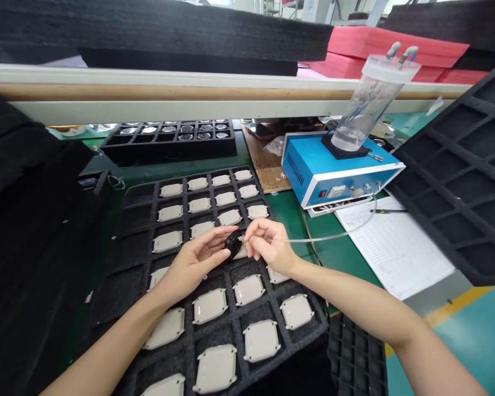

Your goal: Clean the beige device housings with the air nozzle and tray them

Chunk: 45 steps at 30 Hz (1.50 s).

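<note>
Holding black piece (pixel 233 245) in left hand (pixel 198 265), clear tube (pixel 313 239) in right hand (pixel 270 246)

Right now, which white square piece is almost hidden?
The square piece under the black round piece in the left hand; only a sliver shows, less than any other.

The black felt tray (pixel 126 286) has a square grid pattern and holds cream modules (pixel 261 341); a black oval piece (pixel 233 245), a bright blue box (pixel 313 176) and red foam (pixel 379 44) add contrast.

Teal floor (pixel 470 352), yellow stripe (pixel 449 313), green workbench (pixel 334 258)
</note>
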Available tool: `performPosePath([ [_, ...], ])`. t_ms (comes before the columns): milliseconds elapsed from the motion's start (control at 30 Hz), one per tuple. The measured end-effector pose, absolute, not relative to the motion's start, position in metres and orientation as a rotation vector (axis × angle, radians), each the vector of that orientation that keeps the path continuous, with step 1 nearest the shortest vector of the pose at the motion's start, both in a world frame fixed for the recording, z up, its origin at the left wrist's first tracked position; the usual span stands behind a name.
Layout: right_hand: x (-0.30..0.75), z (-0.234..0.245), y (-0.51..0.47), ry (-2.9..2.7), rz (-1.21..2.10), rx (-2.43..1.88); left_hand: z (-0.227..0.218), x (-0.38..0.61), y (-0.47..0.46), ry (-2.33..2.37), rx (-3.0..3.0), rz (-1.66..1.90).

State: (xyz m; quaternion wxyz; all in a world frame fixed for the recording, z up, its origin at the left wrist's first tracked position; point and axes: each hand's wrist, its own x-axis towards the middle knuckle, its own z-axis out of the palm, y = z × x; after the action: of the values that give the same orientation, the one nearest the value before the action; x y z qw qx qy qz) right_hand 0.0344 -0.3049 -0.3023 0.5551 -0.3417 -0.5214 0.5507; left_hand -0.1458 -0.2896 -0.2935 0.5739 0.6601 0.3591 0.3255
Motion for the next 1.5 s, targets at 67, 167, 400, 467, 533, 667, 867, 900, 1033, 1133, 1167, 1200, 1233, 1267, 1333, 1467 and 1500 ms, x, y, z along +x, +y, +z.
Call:
performPosePath([
  [67, 0.0342, -0.3026, -0.3048, -1.232, 1.301, -0.813, -0.2929, -0.1453, -0.2893, 0.841, 1.549, 0.762],
  [167, 0.034, -0.3021, -0.3047, -1.229, 1.308, -0.815, -0.2924, -0.1449, -0.2892, 0.841, 1.552, 0.762],
  [400, 0.0344, -0.3006, -0.305, -1.214, 1.318, -0.817, -0.294, -0.1456, -0.2896, 0.861, 1.543, 0.763],
  [467, 0.0344, -0.3008, -0.305, -1.215, 1.32, -0.823, -0.2943, -0.1458, -0.2897, 0.857, 1.544, 0.761],
  [533, 0.0343, -0.3012, -0.3048, -1.216, 1.323, -0.828, -0.2943, -0.1461, -0.2899, 0.857, 1.546, 0.759],
  [667, 0.0341, -0.3018, -0.3044, -1.219, 1.32, -0.834, -0.2937, -0.1463, -0.2899, 0.869, 1.556, 0.754],
  [867, 0.034, -0.3008, -0.3046, -1.223, 1.32, -0.833, -0.2916, -0.1449, -0.2907, 0.885, 1.568, 0.753],
  [900, 0.034, -0.3007, -0.3047, -1.224, 1.32, -0.83, -0.2913, -0.1447, -0.2908, 0.887, 1.568, 0.753],
  [1033, 0.0341, -0.301, -0.305, -1.223, 1.32, -0.828, -0.2912, -0.1446, -0.2908, 0.904, 1.576, 0.753],
  [1133, 0.034, -0.3011, -0.3051, -1.221, 1.316, -0.827, -0.2921, -0.1448, -0.2906, 0.906, 1.575, 0.755],
  [1167, 0.0339, -0.301, -0.3051, -1.221, 1.314, -0.825, -0.2923, -0.1448, -0.2905, 0.905, 1.572, 0.755],
  [1200, 0.0339, -0.3008, -0.3051, -1.22, 1.313, -0.825, -0.2924, -0.1449, -0.2906, 0.905, 1.569, 0.756],
  [1233, 0.034, -0.3007, -0.3051, -1.22, 1.312, -0.826, -0.2923, -0.145, -0.2906, 0.905, 1.566, 0.759],
  [1267, 0.034, -0.3005, -0.3051, -1.22, 1.312, -0.826, -0.2922, -0.145, -0.2906, 0.906, 1.563, 0.762],
  [1333, 0.0343, -0.3005, -0.3052, -1.221, 1.314, -0.826, -0.2919, -0.1452, -0.2907, 0.905, 1.561, 0.765],
  [1467, 0.0346, -0.3012, -0.3052, -1.226, 1.304, -0.821, -0.2919, -0.1452, -0.2907, 0.9, 1.562, 0.756],
  [1500, 0.0345, -0.3014, -0.3052, -1.227, 1.301, -0.821, -0.2919, -0.1451, -0.2908, 0.899, 1.561, 0.755],
])
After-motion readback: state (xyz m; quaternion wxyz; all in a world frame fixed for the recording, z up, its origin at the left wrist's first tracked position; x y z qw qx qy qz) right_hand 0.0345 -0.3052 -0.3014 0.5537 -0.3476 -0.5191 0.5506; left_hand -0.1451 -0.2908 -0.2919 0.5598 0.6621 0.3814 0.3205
